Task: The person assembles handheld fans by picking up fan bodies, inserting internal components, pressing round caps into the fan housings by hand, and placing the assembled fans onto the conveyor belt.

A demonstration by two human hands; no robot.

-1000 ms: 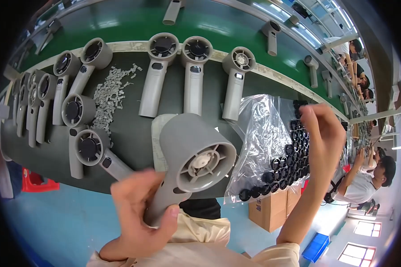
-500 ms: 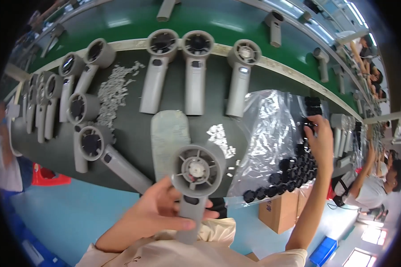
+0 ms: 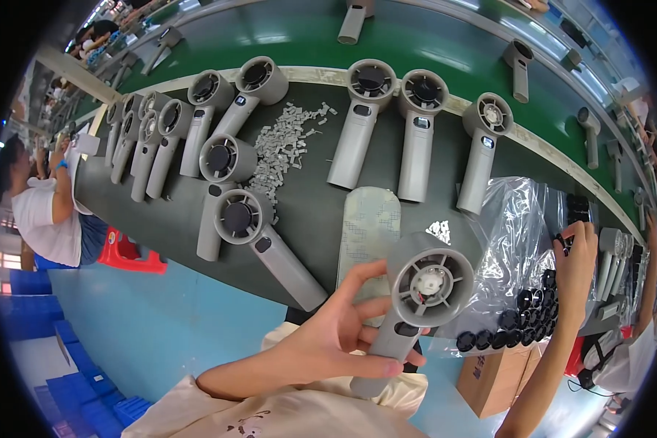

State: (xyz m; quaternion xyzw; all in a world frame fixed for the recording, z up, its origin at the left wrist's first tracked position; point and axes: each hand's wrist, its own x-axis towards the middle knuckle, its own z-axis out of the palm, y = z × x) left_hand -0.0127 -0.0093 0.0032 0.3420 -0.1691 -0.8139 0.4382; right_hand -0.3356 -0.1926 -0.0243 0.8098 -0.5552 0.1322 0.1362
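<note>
My left hand (image 3: 321,347) is wrapped round the handle of a grey handheld fan (image 3: 432,285). Its round head faces up toward me, and a pale motor hub with a bit of red shows inside the spokes. Out to the right, my right hand (image 3: 578,263) pinches a small round black cap (image 3: 564,244) above a clear plastic bag (image 3: 509,226). Rows of similar black caps (image 3: 529,317) lie along that bag's near and right sides. A patterned pale pad (image 3: 369,226) lies on the dark table, just beyond the held fan.
Several grey fans (image 3: 416,139) lie across the table's far side, more at the left. A pile of small grey pieces (image 3: 288,146) and some white pieces (image 3: 439,231) lie between. Beyond runs a green conveyor (image 3: 285,36). A cardboard box (image 3: 493,383) and red stool (image 3: 128,252) stand below.
The view has swung left, so the table things sit farther right. My left hand still holds the fan; my right hand stays at the black caps, its fingers closed together.
</note>
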